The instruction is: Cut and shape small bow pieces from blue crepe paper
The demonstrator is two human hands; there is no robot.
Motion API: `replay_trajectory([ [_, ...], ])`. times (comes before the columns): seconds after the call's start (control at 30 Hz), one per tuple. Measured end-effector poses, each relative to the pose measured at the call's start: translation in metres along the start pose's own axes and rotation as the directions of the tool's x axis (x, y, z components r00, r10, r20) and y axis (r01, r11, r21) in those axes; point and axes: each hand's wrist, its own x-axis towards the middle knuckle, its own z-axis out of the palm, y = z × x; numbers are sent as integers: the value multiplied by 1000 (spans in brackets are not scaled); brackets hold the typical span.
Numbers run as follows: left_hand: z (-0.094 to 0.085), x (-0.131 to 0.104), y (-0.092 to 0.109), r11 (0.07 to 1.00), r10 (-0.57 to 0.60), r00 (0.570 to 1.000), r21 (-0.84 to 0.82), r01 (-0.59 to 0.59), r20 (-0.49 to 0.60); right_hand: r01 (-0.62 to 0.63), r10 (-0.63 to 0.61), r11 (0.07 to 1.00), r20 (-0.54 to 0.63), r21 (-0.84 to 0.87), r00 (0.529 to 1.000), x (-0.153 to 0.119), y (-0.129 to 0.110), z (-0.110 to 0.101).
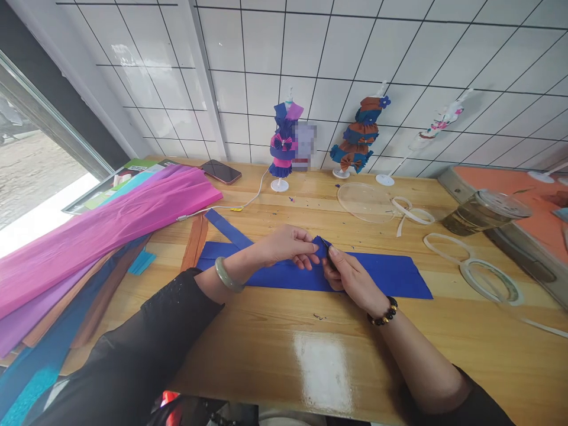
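Observation:
A wide strip of blue paper lies across the wooden table, beneath both hands. My left hand pinches a small blue piece between thumb and finger, its other fingers curled. My right hand is closed around a small dark tool, apparently scissors, whose tip meets the small blue piece. Most of the tool is hidden in the fingers. A narrower blue strip sticks out behind my left wrist.
Pink paper and other coloured sheets lie left. Decorated stands and a phone are at the back. Rolls of white tape and a drink cup are right, beside an orange-topped case.

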Motion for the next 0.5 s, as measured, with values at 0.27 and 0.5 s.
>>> replay_trajectory([
  [0.27, 0, -1, 2, 991, 98, 994, 101, -93, -53, -43, 43, 999, 15, 21, 999, -1, -2, 1],
  [0.5, 4, 2, -1, 995, 57, 996, 83, -51, -75, -52, 51, 998, 28, 40, 998, -1, 0, 2],
])
